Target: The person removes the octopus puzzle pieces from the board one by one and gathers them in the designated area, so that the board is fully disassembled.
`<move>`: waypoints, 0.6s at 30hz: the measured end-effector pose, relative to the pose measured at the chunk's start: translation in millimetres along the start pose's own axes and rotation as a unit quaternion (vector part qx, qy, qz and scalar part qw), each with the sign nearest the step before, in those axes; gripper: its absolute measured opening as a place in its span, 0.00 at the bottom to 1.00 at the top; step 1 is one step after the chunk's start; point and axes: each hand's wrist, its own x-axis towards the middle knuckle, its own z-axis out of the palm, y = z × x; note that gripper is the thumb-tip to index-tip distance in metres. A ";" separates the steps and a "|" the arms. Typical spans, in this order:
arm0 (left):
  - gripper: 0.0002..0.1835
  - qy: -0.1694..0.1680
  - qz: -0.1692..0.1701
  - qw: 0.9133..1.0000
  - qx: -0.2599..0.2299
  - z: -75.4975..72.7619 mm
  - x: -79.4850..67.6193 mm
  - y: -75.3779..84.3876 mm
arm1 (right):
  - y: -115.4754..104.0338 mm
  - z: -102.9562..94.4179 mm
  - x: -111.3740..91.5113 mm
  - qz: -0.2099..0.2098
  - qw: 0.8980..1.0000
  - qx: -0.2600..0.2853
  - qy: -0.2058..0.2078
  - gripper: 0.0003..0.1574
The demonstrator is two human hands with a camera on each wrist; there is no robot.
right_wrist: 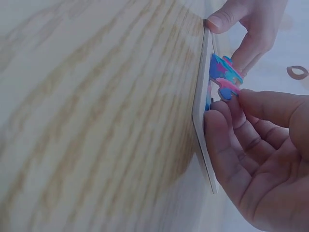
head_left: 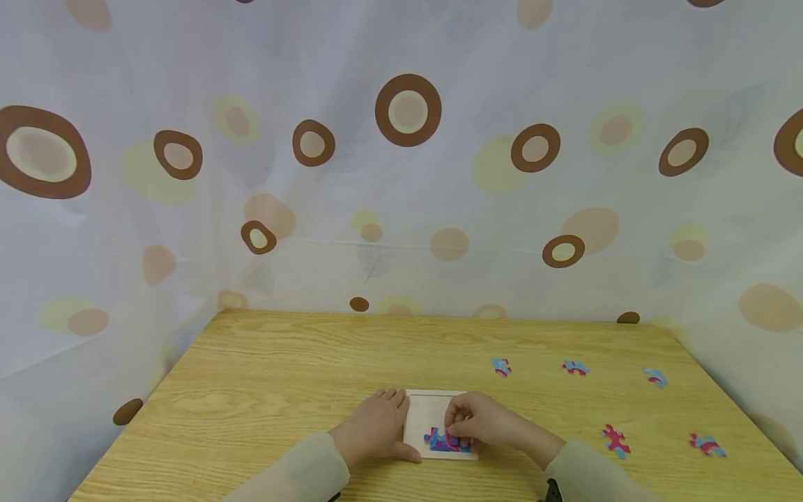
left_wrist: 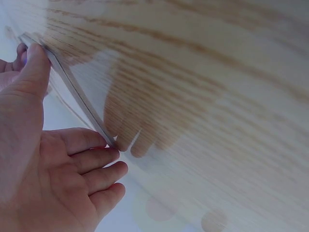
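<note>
A jigsaw piece [right_wrist: 226, 77] in blue, pink and turquoise is pinched between the thumb and fingertips of my right hand [head_left: 482, 421]. It tilts up from the white puzzle board [head_left: 426, 411], over the board's near part. Low in the right wrist view's board, another blue and pink piece [right_wrist: 208, 99] lies partly hidden behind it. My left hand [head_left: 379, 427] rests along the board's left side, its thumb at the near left corner and its fingers extended toward the far left corner. In the left wrist view, the fingertips [left_wrist: 113, 154] touch the board's edge.
Several loose jigsaw pieces lie to the right on the wooden table [head_left: 282, 362]: a back row with one blue and red piece [head_left: 575, 367], and a red piece [head_left: 616, 440] nearer. A patterned curtain [head_left: 401, 195] hangs behind the table and along both sides.
</note>
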 end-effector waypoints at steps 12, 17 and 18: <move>0.51 0.005 0.001 1.000 0.000 1.3 0.1 -0.3 | -5.9 -0.6 -6.2 0.017 0.999 0.028 0.006 0.05; 0.51 0.005 0.001 1.000 -0.001 0.7 -0.3 -0.3 | -7.2 -11.6 -10.8 0.003 1.000 0.007 0.018 0.05; 0.50 0.005 0.002 1.000 -0.001 0.6 -0.2 -0.5 | -6.6 -14.7 -12.3 -0.001 1.000 0.004 0.019 0.06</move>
